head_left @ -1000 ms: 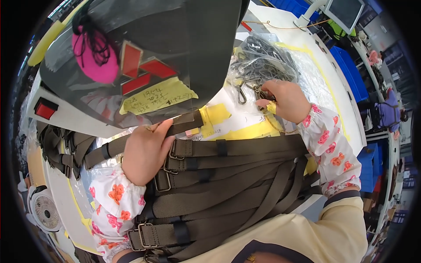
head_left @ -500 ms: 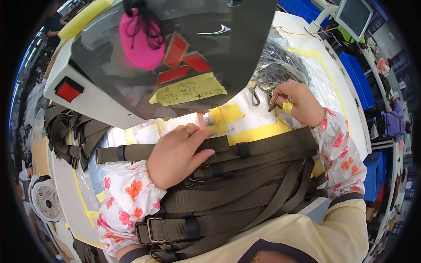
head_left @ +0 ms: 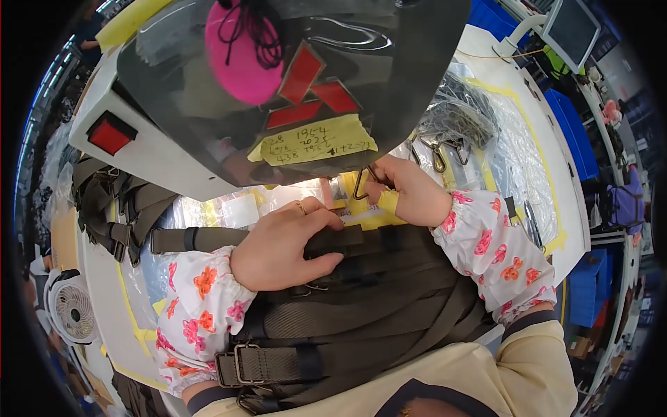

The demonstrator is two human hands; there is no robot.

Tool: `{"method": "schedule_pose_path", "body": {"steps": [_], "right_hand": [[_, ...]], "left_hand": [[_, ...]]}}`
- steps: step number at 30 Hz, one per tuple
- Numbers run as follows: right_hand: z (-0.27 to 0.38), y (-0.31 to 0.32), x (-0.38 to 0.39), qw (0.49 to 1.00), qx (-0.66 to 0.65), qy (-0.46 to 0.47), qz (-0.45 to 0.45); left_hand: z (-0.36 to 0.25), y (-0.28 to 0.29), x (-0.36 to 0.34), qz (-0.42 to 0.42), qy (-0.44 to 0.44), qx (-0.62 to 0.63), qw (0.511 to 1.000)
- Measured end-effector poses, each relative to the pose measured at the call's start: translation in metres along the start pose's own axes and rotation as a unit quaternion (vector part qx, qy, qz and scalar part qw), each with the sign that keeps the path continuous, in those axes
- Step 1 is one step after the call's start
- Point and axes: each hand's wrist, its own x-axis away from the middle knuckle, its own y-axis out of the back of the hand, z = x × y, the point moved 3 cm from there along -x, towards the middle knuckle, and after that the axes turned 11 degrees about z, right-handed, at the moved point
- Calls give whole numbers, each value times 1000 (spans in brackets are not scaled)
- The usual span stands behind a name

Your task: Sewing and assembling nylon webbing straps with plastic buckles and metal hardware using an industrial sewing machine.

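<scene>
My left hand [head_left: 281, 243] lies across a stack of dark olive webbing straps [head_left: 354, 306], thumb and forefinger apart. Close beneath it is the end of one webbing strap [head_left: 198, 240], which runs out to the left. My right hand [head_left: 410, 191] pinches a bronze metal buckle [head_left: 359, 185] in front of the sewing machine [head_left: 229, 139]. The machine's overhang hides what lies behind the buckle. Several black and metal buckles sit on the strap ends, such as one metal buckle [head_left: 246, 365] at the lower left.
Metal snap hooks [head_left: 439, 161] lie right of the machine, beside a clear plastic bag [head_left: 462, 118]. A metal tool [head_left: 533, 224] rests past my right sleeve. More straps [head_left: 125, 208] are bunched at left, near a white fan [head_left: 73, 309]. A screen [head_left: 571, 33] stands far right.
My right hand has come left from beside the snap hooks to the front of the machine, bringing the buckle with it. My left hand has stayed almost in place on the straps.
</scene>
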Motion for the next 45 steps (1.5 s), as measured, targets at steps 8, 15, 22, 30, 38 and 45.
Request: {"method": "schedule_pose_path", "body": {"steps": [8, 15, 22, 30, 38, 45], "right_hand": [[-2, -10, 1, 1000, -11, 20, 15], [19, -21, 3, 998, 10, 51, 44], [24, -31, -1, 991, 72, 103, -46], [25, -33, 14, 974, 156, 151, -59], [13, -24, 4, 975, -175, 117, -76], [19, -33, -3, 979, -200, 11, 36]], "left_hand": [[8, 5, -2, 8, 93, 105, 990], [14, 4, -2, -147, 86, -27, 985], [6, -5, -5, -213, 82, -173, 958], [2, -19, -26, -121, 64, 5, 991], [4, -1, -14, -220, -24, 59, 973], [-3, -16, -18, -236, -8, -60, 970]]}}
